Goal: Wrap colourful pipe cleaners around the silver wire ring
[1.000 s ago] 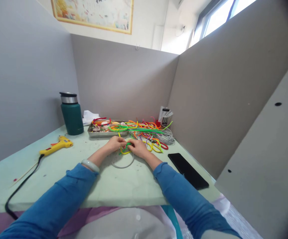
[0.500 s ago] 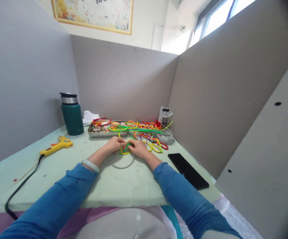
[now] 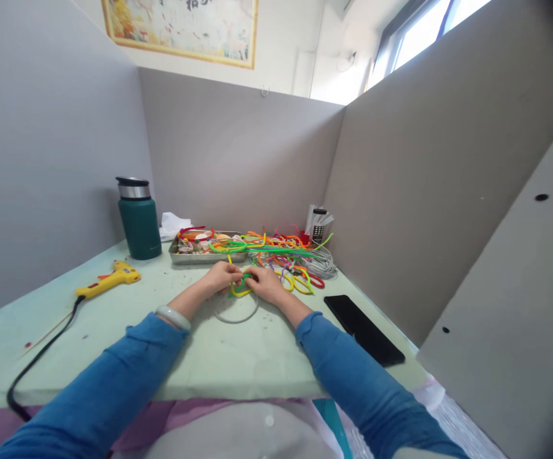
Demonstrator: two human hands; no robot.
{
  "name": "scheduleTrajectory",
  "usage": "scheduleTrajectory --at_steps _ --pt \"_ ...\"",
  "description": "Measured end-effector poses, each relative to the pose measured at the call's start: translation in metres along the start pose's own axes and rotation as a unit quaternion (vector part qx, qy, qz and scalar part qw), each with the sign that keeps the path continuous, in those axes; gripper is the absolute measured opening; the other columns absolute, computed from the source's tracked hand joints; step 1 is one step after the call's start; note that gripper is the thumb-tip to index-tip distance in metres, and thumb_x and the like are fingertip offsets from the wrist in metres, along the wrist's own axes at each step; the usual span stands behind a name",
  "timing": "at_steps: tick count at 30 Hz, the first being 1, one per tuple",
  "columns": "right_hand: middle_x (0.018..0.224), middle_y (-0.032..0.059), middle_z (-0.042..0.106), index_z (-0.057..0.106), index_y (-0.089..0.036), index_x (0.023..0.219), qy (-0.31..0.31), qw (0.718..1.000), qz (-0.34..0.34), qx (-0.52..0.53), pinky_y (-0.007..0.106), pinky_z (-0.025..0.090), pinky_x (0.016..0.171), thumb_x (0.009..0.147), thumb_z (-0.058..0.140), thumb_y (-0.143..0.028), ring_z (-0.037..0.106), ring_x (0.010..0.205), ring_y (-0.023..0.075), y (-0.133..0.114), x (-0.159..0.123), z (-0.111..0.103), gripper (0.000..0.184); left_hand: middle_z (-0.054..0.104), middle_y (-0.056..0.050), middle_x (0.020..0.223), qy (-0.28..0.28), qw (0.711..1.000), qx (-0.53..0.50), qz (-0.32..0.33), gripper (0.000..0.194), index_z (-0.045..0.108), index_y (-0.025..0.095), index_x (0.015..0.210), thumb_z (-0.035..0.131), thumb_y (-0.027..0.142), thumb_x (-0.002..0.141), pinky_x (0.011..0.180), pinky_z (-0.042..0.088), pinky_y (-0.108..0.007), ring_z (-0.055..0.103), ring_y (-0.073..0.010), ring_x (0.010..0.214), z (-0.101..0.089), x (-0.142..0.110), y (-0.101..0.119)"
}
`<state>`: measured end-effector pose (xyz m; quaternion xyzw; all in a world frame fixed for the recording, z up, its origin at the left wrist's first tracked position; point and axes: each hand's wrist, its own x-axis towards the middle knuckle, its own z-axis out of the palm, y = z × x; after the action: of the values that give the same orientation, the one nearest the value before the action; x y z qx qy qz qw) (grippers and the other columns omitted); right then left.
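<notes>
My left hand (image 3: 223,276) and my right hand (image 3: 265,284) meet over the middle of the table, their fingertips pinched close together. Between them is a green pipe cleaner (image 3: 246,278), bent into small curls. A yellow pipe cleaner (image 3: 242,294) curves beneath and beside the fingers. From under the hands a grey wire loop (image 3: 236,322) hangs toward me and rests on the tabletop. My fingers partly cover where the green and yellow pieces join.
A metal tray (image 3: 204,258) of small craft pieces lies behind my hands, beside piled coloured pipe cleaners (image 3: 286,252). A yellow glue gun (image 3: 113,279) and a green bottle (image 3: 138,228) are at left. A black phone (image 3: 363,328) lies at right. Grey partitions (image 3: 242,146) enclose the table.
Both hands stay in nearly the same place and grip, with only slight finger movement around the green pipe cleaner. The view has shifted very slightly.
</notes>
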<state>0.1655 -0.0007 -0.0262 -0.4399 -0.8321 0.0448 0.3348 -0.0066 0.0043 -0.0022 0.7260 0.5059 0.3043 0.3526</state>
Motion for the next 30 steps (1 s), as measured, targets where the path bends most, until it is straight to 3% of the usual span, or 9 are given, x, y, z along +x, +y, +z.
scheduleTrajectory --at_steps 30 --pt "0.077 -0.0004 0.064 0.064 -0.022 0.09 -0.014 1.0 0.008 -0.003 0.02 0.032 0.058 0.079 0.048 -0.026 0.052 0.066 0.0117 -0.0004 -0.0009 -0.0021 0.02 0.057 0.0 0.057 -0.014 1.0 -0.005 0.007 0.038 0.062 0.012 0.072 0.059 0.049 0.065 0.034 0.026 -0.021 0.035 -0.0044 0.033 0.0012 0.0042 -0.0054"
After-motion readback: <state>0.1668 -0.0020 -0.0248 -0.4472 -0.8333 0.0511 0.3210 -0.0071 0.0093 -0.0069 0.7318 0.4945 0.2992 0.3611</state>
